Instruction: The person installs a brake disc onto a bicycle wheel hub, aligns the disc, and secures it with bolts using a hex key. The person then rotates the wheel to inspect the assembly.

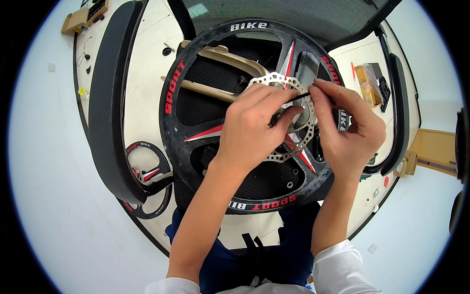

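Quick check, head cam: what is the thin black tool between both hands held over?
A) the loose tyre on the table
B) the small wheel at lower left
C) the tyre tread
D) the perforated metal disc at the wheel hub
D: the thin black tool pinched by the left hand and right hand sits over the perforated metal disc at the middle of the black wheel.

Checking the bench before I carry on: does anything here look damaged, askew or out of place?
Nothing stands out. The wheel lies flat, its brake disc centred on the hub; both hands, left hand and right hand, pinch a thin black tool over it.

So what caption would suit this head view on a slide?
Both hands, left hand and right hand, work a thin black tool at a bike wheel's brake disc.
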{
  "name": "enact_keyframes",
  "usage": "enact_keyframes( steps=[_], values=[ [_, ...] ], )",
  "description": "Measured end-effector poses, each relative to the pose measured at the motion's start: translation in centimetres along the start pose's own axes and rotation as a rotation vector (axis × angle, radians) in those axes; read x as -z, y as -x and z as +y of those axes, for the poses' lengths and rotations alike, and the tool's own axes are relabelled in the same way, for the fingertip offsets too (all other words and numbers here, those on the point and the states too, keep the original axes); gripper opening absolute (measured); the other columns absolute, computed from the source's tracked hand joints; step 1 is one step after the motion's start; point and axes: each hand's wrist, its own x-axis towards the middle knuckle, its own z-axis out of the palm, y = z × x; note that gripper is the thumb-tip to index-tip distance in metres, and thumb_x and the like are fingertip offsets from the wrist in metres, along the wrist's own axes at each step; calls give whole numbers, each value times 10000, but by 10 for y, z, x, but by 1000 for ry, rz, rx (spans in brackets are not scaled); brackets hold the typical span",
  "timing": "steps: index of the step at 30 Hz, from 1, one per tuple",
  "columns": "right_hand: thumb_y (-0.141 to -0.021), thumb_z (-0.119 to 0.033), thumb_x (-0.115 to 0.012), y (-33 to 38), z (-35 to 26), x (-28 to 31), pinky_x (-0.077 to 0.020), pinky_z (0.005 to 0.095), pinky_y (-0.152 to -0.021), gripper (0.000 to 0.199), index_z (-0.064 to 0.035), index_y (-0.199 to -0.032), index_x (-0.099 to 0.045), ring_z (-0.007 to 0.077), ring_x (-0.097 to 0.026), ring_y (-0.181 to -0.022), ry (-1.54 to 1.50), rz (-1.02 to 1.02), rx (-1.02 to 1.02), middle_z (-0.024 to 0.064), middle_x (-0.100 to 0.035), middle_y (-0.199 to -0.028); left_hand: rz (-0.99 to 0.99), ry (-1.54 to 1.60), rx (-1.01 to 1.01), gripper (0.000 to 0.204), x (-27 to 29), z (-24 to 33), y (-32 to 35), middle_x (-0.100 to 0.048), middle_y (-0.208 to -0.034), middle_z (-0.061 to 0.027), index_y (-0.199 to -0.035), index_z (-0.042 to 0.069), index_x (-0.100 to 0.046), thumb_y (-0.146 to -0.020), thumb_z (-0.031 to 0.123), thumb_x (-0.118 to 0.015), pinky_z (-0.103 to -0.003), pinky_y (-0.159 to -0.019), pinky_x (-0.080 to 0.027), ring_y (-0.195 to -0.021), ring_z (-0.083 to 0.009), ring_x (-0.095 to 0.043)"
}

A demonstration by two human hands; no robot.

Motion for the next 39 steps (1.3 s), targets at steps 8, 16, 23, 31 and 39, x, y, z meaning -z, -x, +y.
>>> enact_keyframes(
  steps=[8, 16, 23, 31, 39],
  values=[
    [-897, 53, -681, -1, 13, 0, -553, 235, -733, 198, 84, -1092, -702, 123, -699, -751, -357, -102, 22, 82, -721, -844, -7, 47, -18, 206, -4, -3, 4, -715, -893, -135, -989, 10, -733, -793, -52, -728, -394, -728, -547, -838, -305, -683],
    [-904, 54, -712, 0, 6, -11, -584, 254, -652, 138, 78, -1033, -672, 127, -697, -681, -567, 66, -331, 91, -703, -775, -16, 45, -10, 251, -5, 1, 4, -712, -926, -137, -1017, 9, -730, -775, -58, -727, -400, -759, -556, -881, -305, -690],
    [-815, 17, -815, 4, 15, -11, -592, 263, -689, 164, 54, -904, -682, 158, -731, -806, -585, -2, -166, 129, -744, -888, 25, 48, 49, 234, -5, 1, 8, -710, -915, -119, -964, -1, -729, -751, -96, -715, -379, -723, -562, -832, -302, -692],
    [-900, 58, -687, -1, 11, -2, -573, 273, -677, 246, 99, -1142, -666, 179, -717, -756, -588, -70, -213, 120, -688, -891, -111, 70, -14, 337, -2, 0, 4, -701, -949, -138, -1064, 3, -720, -764, -132, -647, -400, -767, -551, -885, -313, -678],
    [-829, 67, -758, 5, 17, -14, -538, 223, -634, 85, 53, -889, -698, 125, -678, -695, -355, 80, -139, 84, -678, -824, -25, 66, 13, 285, -4, 0, 4, -712, -920, -140, -1055, 4, -724, -784, -78, -697, -395, -734, -562, -822, -318, -691]
  ],
)
